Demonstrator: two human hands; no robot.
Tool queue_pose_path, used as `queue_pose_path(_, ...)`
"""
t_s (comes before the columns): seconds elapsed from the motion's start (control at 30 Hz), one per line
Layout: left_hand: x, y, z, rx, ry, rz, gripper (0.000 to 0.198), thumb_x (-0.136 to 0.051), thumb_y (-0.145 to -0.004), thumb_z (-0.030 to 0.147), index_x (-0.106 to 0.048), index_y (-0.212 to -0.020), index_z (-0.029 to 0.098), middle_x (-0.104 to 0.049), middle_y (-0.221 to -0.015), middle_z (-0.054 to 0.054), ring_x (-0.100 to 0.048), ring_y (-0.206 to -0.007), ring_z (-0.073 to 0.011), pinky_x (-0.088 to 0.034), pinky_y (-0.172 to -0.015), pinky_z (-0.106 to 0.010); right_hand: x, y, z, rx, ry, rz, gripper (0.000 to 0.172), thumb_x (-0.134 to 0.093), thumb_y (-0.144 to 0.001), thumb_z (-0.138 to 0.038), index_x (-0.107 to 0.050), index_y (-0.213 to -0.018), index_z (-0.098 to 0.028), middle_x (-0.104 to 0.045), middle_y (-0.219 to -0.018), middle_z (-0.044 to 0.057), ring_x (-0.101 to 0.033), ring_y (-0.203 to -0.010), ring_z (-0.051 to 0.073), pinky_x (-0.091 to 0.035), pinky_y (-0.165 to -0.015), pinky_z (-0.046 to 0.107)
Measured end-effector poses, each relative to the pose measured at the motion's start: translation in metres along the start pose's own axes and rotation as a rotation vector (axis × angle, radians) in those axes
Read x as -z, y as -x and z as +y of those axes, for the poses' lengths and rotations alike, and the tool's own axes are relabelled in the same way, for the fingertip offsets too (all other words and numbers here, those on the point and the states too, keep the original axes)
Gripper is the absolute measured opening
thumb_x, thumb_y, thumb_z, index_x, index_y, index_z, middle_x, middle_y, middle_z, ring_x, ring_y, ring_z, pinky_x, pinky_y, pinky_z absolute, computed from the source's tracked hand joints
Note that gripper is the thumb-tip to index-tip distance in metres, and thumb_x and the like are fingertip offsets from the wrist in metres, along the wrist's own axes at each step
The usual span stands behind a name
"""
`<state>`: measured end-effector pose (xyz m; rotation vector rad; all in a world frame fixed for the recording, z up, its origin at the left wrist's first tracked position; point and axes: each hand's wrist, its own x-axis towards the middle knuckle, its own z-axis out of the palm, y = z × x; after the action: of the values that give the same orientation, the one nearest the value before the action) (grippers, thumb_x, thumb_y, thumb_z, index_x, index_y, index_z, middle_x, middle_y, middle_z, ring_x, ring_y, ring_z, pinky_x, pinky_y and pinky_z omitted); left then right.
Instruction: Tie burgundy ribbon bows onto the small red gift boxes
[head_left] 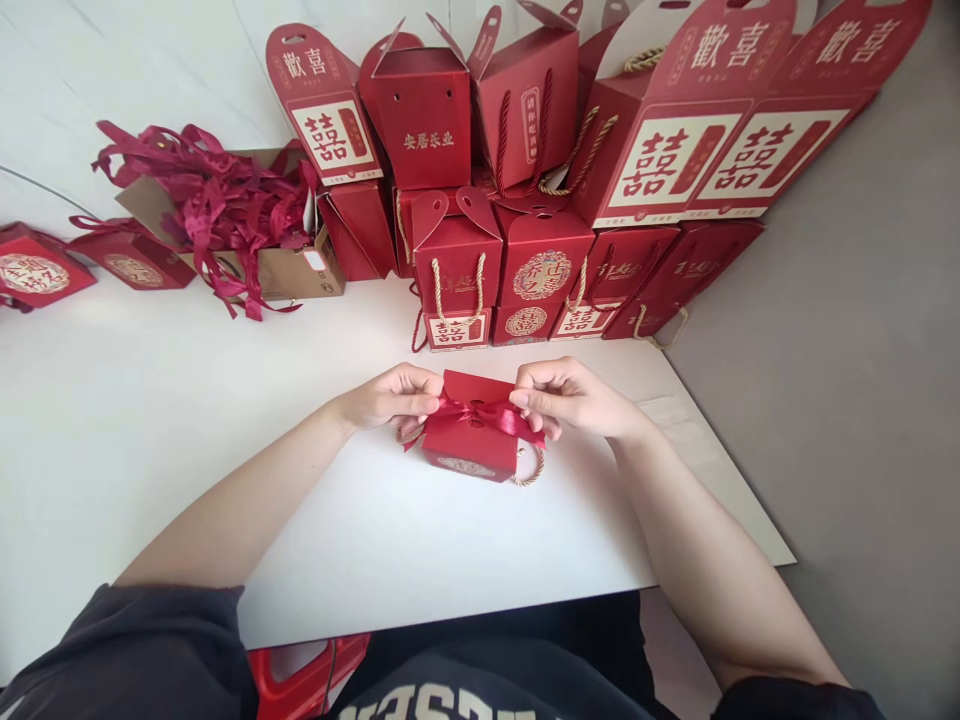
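Note:
A small red gift box [466, 450] with a gold rope handle stands on the white table [150, 420] in front of me. A dark red ribbon [480, 412] crosses its top in a knot. My left hand [394, 397] pinches the ribbon's left end beside the box. On the other side, my right hand [562, 397] pinches the right end with thumb and forefinger. Both hands are closed on the ribbon, level with the top of the box.
Stacked red gift boxes [540, 180] with rope handles line the back of the table. A cardboard box [277, 270] overflowing with dark red ribbons [217, 200] sits at back left, with flat red boxes [37, 270] beside it. The table's right edge [720, 440] borders grey floor.

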<state>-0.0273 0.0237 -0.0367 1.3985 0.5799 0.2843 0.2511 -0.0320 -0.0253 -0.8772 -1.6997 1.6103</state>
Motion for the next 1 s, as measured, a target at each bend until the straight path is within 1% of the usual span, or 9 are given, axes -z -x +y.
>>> queue_pose_path(0.13, -0.001, 0.003, 0.016, -0.027, -0.115, 0.03, 0.037, -0.066, -0.084, 0.043, -0.056, -0.063, 0.015, -0.051, -0.04, 0.002, -0.042, -0.034, -0.006, -0.034, -0.038, -0.017, 0.005, -0.001, -0.002, 0.032, -0.034, 0.121, 0.027, -0.06, -0.09, -0.047, -0.056, -0.095, -0.021, -0.052, -0.055, -0.007, -0.042, -0.042, 0.007, -0.032, -0.04, 0.019)
queue_pose_path(0.17, -0.002, 0.004, 0.021, -0.035, -0.16, 0.032, 0.036, -0.065, -0.084, 0.043, -0.059, -0.063, 0.014, -0.05, -0.039, 0.002, -0.04, -0.034, -0.0054, -0.033, -0.039, -0.017, 0.006, -0.001, -0.004, 0.019, -0.015, 0.146, 0.027, -0.059, -0.09, -0.048, -0.054, -0.095, -0.021, -0.048, -0.054, -0.008, -0.038, -0.042, 0.007, -0.029, -0.041, 0.02)
queue_pose_path(0.27, -0.002, 0.009, 0.032, -0.026, -0.267, 0.047, 0.039, -0.061, -0.087, 0.043, -0.061, -0.063, 0.013, -0.046, -0.037, 0.002, -0.036, -0.035, -0.0047, -0.029, -0.04, -0.018, 0.009, 0.002, -0.009, -0.003, 0.096, 0.204, 0.035, -0.059, -0.09, -0.049, -0.05, -0.076, -0.019, -0.038, -0.053, -0.009, -0.03, -0.045, 0.005, -0.023, -0.044, 0.021)
queue_pose_path(0.37, -0.003, 0.011, 0.038, -0.03, -0.303, 0.097, 0.044, -0.058, -0.089, 0.044, -0.057, -0.059, 0.013, -0.044, -0.04, 0.003, -0.034, -0.038, -0.0042, -0.026, -0.041, -0.019, 0.011, 0.004, -0.011, 0.007, 0.18, 0.226, 0.034, -0.06, -0.089, -0.049, -0.053, -0.075, -0.018, -0.041, -0.056, -0.007, -0.034, -0.049, 0.006, -0.025, -0.047, 0.021)
queue_pose_path(0.43, -0.004, 0.011, 0.038, -0.043, -0.307, 0.126, 0.042, -0.06, -0.088, 0.043, -0.057, -0.06, 0.013, -0.042, -0.041, 0.004, -0.033, -0.039, -0.004, -0.026, -0.041, -0.019, 0.011, 0.005, -0.01, -0.015, 0.185, 0.168, 0.032, -0.059, -0.09, -0.049, -0.056, -0.08, -0.019, -0.048, -0.059, -0.006, -0.042, -0.051, 0.008, -0.032, -0.05, 0.022)
queue_pose_path(0.53, -0.006, 0.009, 0.038, -0.035, -0.318, 0.143, 0.036, -0.064, -0.085, 0.041, -0.057, -0.062, 0.013, -0.042, -0.042, 0.004, -0.034, -0.041, -0.0045, -0.026, -0.042, -0.019, 0.013, 0.004, -0.007, -0.084, 0.124, -0.03, 0.032, -0.058, -0.09, -0.05, -0.059, -0.082, -0.019, -0.061, -0.068, -0.001, -0.057, -0.062, 0.013, -0.045, -0.062, 0.027)
queue_pose_path(0.6, -0.008, 0.008, 0.038, -0.009, -0.329, 0.157, 0.034, -0.065, -0.085, 0.038, -0.056, -0.063, 0.014, -0.042, -0.042, 0.004, -0.035, -0.041, -0.0047, -0.026, -0.042, -0.018, 0.014, 0.003, -0.006, -0.12, 0.077, -0.125, 0.032, -0.06, -0.089, -0.049, -0.059, -0.081, -0.018, -0.065, -0.073, 0.001, -0.061, -0.066, 0.015, -0.048, -0.068, 0.029)
queue_pose_path(0.8, -0.007, 0.007, 0.038, 0.025, -0.368, 0.191, 0.032, -0.063, -0.087, 0.035, -0.055, -0.064, 0.014, -0.044, -0.043, 0.004, -0.034, -0.041, -0.0039, -0.025, -0.042, -0.018, 0.017, 0.004, -0.006, -0.124, 0.061, -0.185, 0.032, -0.064, -0.087, -0.045, -0.054, -0.074, -0.018, -0.067, -0.071, 0.003, -0.06, -0.066, 0.014, -0.044, -0.061, 0.026)
queue_pose_path(1.0, -0.006, 0.008, 0.039, 0.071, -0.364, 0.199, 0.036, -0.06, -0.089, 0.035, -0.05, -0.062, 0.014, -0.046, -0.044, 0.004, -0.033, -0.04, -0.0032, -0.024, -0.041, -0.017, 0.026, 0.012, -0.009, -0.168, 0.212, -0.279, 0.025, -0.063, -0.087, -0.041, -0.059, -0.078, -0.018, -0.065, -0.077, 0.001, -0.057, -0.07, 0.014, -0.043, -0.066, 0.027)
